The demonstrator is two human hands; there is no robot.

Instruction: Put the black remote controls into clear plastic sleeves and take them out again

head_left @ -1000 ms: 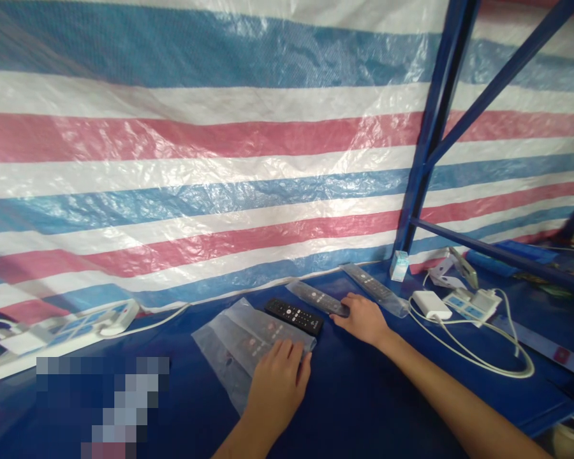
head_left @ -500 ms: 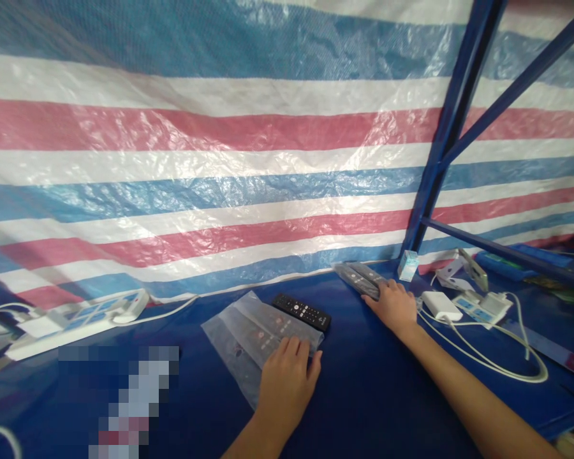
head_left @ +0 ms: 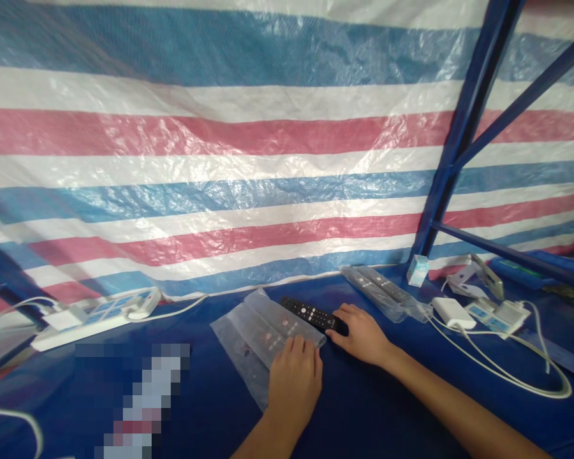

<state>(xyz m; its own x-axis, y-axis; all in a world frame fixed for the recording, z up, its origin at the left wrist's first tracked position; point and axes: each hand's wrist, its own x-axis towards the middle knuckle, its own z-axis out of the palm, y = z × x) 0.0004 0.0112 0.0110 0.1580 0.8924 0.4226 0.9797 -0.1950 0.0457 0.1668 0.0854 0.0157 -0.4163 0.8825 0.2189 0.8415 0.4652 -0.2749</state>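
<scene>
A black remote control [head_left: 309, 312] lies bare on the blue table cover. My right hand [head_left: 361, 333] rests at its near end, fingers curled over that end of it. My left hand [head_left: 294, 376] lies flat, fingers together, on a stack of clear plastic sleeves [head_left: 253, 331] beside the remote. Two remotes wrapped in clear sleeves [head_left: 385, 292] lie side by side further right, apart from both hands.
A striped red, white and blue tarp [head_left: 220, 159] hangs behind the table. A blue metal post [head_left: 452, 159] stands at the right. A white power strip [head_left: 100, 312] lies at left. A white charger [head_left: 452, 312], cables and a small box [head_left: 418, 269] sit at right.
My right hand left the sleeved remotes at the right, now lying side by side, and came back left to the bare black remote. My left hand stayed on the sleeves.
</scene>
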